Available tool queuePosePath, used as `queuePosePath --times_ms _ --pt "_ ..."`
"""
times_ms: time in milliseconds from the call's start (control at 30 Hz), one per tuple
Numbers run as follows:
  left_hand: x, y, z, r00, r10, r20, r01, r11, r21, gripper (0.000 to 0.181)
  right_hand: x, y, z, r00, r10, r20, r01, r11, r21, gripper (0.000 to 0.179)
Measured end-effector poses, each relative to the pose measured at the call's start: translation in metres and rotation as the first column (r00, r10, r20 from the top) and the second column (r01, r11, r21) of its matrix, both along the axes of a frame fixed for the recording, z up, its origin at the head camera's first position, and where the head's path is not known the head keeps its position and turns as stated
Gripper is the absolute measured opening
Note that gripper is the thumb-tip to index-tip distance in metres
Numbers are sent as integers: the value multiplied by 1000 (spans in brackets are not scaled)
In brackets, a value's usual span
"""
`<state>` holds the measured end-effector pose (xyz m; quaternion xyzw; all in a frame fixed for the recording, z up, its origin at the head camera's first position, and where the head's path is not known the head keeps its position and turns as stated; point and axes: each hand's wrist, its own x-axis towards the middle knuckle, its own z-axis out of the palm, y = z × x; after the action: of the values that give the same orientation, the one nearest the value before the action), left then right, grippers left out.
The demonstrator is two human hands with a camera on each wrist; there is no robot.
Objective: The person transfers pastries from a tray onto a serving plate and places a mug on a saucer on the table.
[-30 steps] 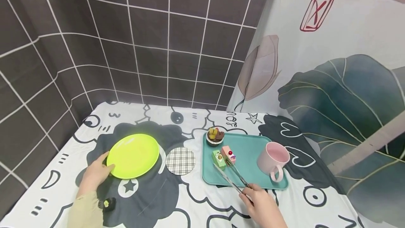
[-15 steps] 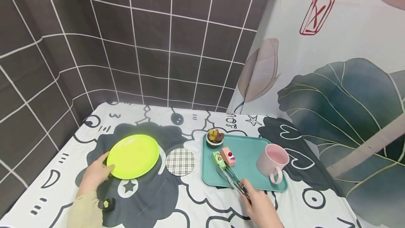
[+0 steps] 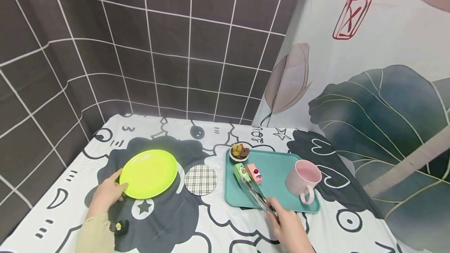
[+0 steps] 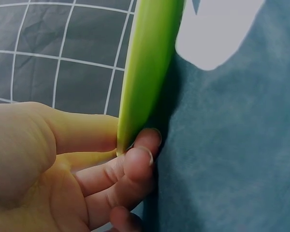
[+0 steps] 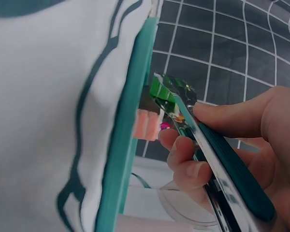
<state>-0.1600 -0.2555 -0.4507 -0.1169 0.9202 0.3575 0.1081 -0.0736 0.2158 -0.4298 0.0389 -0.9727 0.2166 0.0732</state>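
Observation:
My left hand [image 3: 107, 191] pinches the near-left rim of a lime-green plate [image 3: 149, 173], thumb on top and fingers underneath in the left wrist view. My right hand [image 3: 291, 225] grips metal tongs [image 3: 258, 197] with dark teal handle grips [image 5: 241, 176]. The tongs' tips are closed on a small green cake slice [image 3: 240, 170] over the left part of a teal tray [image 3: 272, 167]. In the right wrist view that slice sits higher off the tray than the pink cake slice [image 3: 254, 173] beside it.
A chocolate cupcake [image 3: 239, 153] with yellow topping stands in the tray's far-left corner. A pink mug [image 3: 303, 178] occupies the tray's right end. Between plate and tray lies a round checked coaster [image 3: 201, 180]. A dark tiled-pattern curtain [image 3: 168, 50] hangs behind the table.
The spread tongs have come together on the green cake slice, which has shifted slightly up and left beside the pink one. The left hand and plate have stayed put.

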Motion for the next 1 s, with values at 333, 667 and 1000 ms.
queuePosePath --times_ms 333,667,1000 --pt "0 0 -5 1000 0 -7 0 1000 -12 65 -10 -8 4 995 44 -87 -43 999 8 26" --pt "4 1 -4 999 32 -4 -32 999 19 64 -21 -26 11 984 119 -131 -126 991 -46 23" --pt "4 3 -4 999 45 -17 -44 998 43 65 -32 -48 12 961 208 -180 -220 974 -48 24"
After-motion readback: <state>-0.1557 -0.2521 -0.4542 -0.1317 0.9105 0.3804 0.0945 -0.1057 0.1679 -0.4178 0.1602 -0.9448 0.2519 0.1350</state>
